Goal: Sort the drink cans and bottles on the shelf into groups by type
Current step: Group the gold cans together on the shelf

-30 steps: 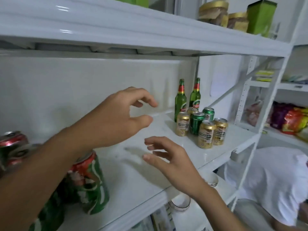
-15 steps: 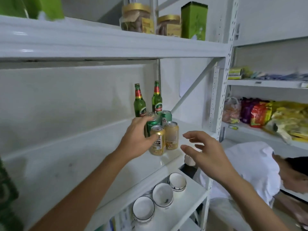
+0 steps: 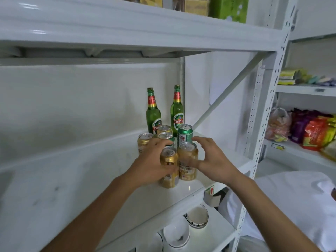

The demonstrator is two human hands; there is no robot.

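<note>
The left hand (image 3: 152,164) curls round the front gold can (image 3: 169,168) on the shelf (image 3: 91,179), hiding its lower left side. Just right of that can, the right hand (image 3: 212,162) hovers, fingers spread and loose, thumb against the neighbouring gold can (image 3: 188,160).

Lower shelf: three white bowls (image 3: 176,234) in a row.
Top shelf: a green box (image 3: 229,8).
Right-hand rack: coloured snack packets (image 3: 316,131), small packs (image 3: 291,76) above them.
</note>
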